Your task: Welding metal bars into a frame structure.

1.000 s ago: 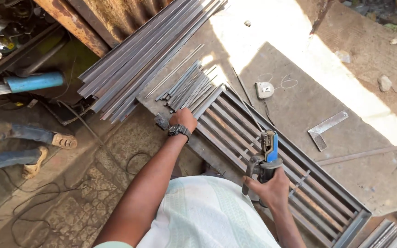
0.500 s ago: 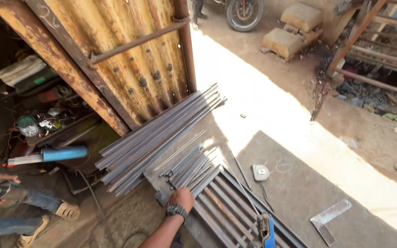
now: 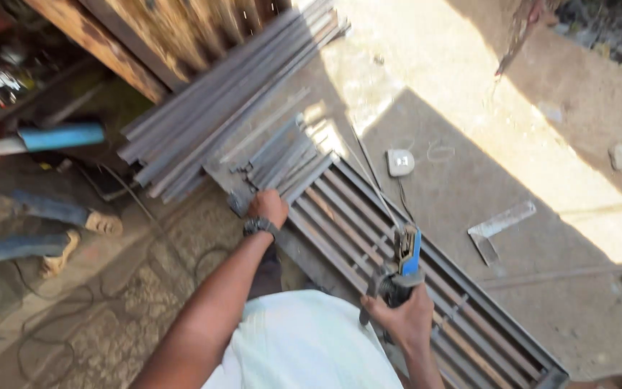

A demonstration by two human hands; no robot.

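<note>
On the metal grille (image 3: 368, 230), left hand (image 3: 268, 207) rests; right hand (image 3: 401, 320) grips, seemingly, an electrode holder (image 3: 406, 256).

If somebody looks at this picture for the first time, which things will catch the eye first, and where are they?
First comes the long metal grille lying on the ground, running from the middle to the lower right. The left hand rests on its upper end, and the right hand grips a blue-handled tool over its bars. Next is the bundle of long grey metal bars at upper left, half in bright sunlight.
</note>
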